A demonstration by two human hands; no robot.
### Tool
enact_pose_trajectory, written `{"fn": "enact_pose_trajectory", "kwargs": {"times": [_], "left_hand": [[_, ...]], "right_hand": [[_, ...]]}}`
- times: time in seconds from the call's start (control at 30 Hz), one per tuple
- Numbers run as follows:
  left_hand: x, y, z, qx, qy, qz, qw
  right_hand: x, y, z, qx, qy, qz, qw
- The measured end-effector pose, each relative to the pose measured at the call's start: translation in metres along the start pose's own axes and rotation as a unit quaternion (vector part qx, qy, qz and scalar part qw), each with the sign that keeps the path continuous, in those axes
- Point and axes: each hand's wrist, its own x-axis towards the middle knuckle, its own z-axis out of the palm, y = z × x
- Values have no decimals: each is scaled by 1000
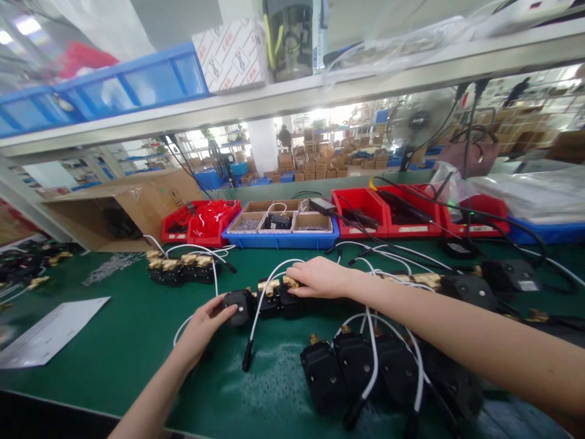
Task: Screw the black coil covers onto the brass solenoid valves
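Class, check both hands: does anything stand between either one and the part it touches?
Nothing visible does: the left hand touches a black unit, the right hand a brass fitting. A white cable arcs between the hands without blocking either.

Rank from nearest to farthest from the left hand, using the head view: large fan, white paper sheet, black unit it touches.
1. Black unit: touching the left hand, on its right.
2. White paper sheet: off to the left.
3. Large fan: far back, upper right.

Factory workshop: red parts bins [411, 231], green workbench [141, 329], stacked cartons [320, 168].
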Motion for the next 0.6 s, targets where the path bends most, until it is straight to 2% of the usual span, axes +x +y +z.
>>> {"fn": "enact_pose_trajectory", "kwargs": {"times": [0.2, 0.27, 0.33, 0.4, 0.43, 0.5, 0.6], "left_hand": [[1, 9, -14, 60, -16, 31, 998], [0, 14, -16, 81, 2, 64, 995], [0, 22, -14, 115, 48, 120, 985], [2, 33, -6, 172, 81, 192, 963], [4, 39, 0, 209, 78, 226, 948], [9, 48, 17, 279, 33, 271, 921], [20, 57, 40, 325, -24, 276, 904]], "right_hand": [[-1, -1, 0, 4, 1, -3, 1000], [-2, -2, -1, 5, -1, -4, 1000], [-2, -3, -2, 7, -4, -4, 1000], [-1, -3, -3, 9, -8, -1, 1000], [0, -3, -4, 11, -11, 2, 1000], [1, -2, -5, 16, -16, 8, 1000], [3, 0, -6, 32, -24, 14, 999]]}}
